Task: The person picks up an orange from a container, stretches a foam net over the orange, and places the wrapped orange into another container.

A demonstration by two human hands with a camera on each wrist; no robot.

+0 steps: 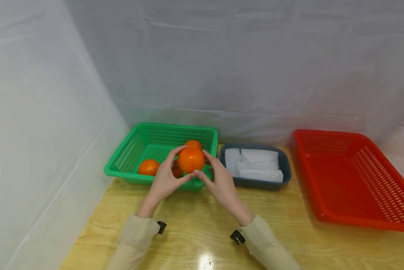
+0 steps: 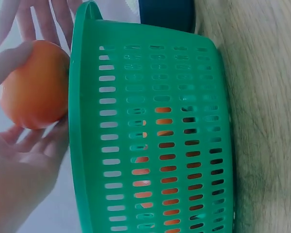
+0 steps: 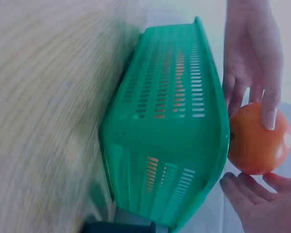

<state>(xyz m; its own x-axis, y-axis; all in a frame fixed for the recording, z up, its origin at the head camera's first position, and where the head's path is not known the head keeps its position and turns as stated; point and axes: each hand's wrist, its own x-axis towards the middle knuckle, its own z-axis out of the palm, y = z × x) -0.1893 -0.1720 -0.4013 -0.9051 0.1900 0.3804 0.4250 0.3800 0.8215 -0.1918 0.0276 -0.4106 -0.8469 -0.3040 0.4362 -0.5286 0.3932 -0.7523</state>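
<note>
Both hands hold one smooth, round, glossy orange-coloured fruit (image 1: pixel 191 160) between them, in the head view over the near right part of a green plastic slotted basket (image 1: pixel 161 152); both wrist views place it above the basket's rim. The left hand (image 1: pixel 165 179) has its fingers bent round the fruit's left side, thumb at the lower near side, spread about as wide as the fruit. The right hand (image 1: pixel 222 183) mirrors this on the right side, its thumb near the left thumb, its grip likewise set to the fruit's width. Inside the basket: one orange fruit at left near the front wall (image 1: pixel 148 167), a second at the right rear (image 1: pixel 193 144), partly hidden by the held one; further orange shows behind the left hand, count not clear. Right of the basket, just beside it, a dark blue-grey oblong plastic tray (image 1: pixel 260 185) contains white foam-net sleeves (image 1: pixel 260 166). Farther right, a larger red plastic basket (image 1: pixel 337 187) with slotted walls. All three containers stand on a pale wood-grain table (image 1: pixel 195 225). Both forearms wear beige sleeves (image 1: pixel 135 232), a small black piece (image 1: pixel 237 237) at each cuff.
</note>
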